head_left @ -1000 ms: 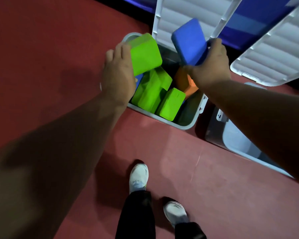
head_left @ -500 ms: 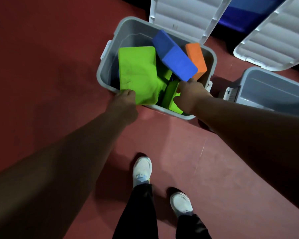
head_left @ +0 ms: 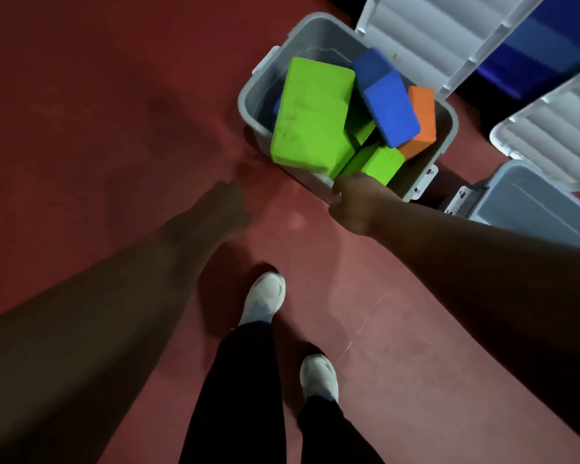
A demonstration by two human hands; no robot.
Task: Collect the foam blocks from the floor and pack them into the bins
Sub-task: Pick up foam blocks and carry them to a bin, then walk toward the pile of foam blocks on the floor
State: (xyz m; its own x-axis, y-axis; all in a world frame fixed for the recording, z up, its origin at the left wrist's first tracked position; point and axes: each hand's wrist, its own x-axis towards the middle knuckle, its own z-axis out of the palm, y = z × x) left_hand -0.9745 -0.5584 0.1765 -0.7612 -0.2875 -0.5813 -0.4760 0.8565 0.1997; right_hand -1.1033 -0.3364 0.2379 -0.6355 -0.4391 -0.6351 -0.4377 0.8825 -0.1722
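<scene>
A grey bin (head_left: 248, 105) stands on the red floor with its lid swung open behind it. Inside lie a large green foam block (head_left: 312, 118), a blue block (head_left: 387, 102) leaning across the pile, an orange block (head_left: 422, 118) and a smaller green block (head_left: 379, 162). My right hand (head_left: 355, 202) hovers at the bin's near rim, just below the smaller green block, fingers loosely curled and holding nothing. My left hand (head_left: 228, 205) is dark and blurred over bare floor left of the bin, and holds nothing.
A second grey bin (head_left: 529, 202) stands to the right, its white lid (head_left: 549, 128) tipped back. The first bin's white lid (head_left: 426, 38) leans against a blue object (head_left: 543, 45). My white shoes (head_left: 265, 296) stand on the floor below the hands.
Both hands let go of their blocks: the large green and the blue one now lie in the bin. Both hands have drawn back from it, the left one farther down and away.
</scene>
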